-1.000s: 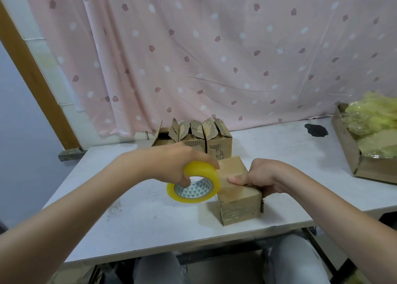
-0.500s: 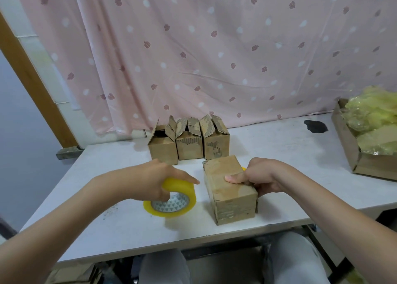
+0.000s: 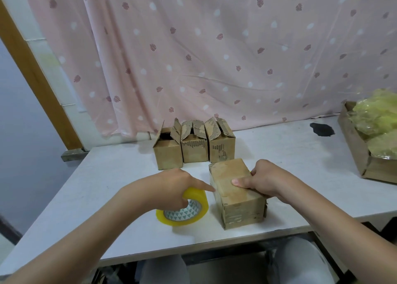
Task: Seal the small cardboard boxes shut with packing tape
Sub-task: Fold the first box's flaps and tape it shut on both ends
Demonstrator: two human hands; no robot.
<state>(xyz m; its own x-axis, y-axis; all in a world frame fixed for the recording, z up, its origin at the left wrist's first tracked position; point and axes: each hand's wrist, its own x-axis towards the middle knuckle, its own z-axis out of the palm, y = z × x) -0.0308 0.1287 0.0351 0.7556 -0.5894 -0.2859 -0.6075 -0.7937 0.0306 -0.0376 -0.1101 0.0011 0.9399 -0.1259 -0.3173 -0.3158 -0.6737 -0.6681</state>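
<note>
The left hand [image 3: 171, 187] curls its fingers around the tape roll [image 3: 182, 210]; the right hand [image 3: 264, 179] grips the closed box [image 3: 234, 189]. Any taut strip between them is too clear to see, and if there is one, a slack pull could wrinkle it or shift the box on the tabletop [image 3: 103, 189].

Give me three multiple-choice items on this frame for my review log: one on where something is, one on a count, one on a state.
1. Where is the tape roll?
A. left of the closed box
B. on top of the closed box
C. in the big carton

2. How many open boxes stand in the back row?
A. one
B. three
C. five

3. What is the right hand doing?
A. hanging idle
B. gripping the closed box
C. holding the tape roll

Key: 1 A, the roll lies on the table under the left hand, left of the closed box. 2 B, three open boxes with raised flaps. 3 B, thumb on top, fingers curled round its side.
</note>
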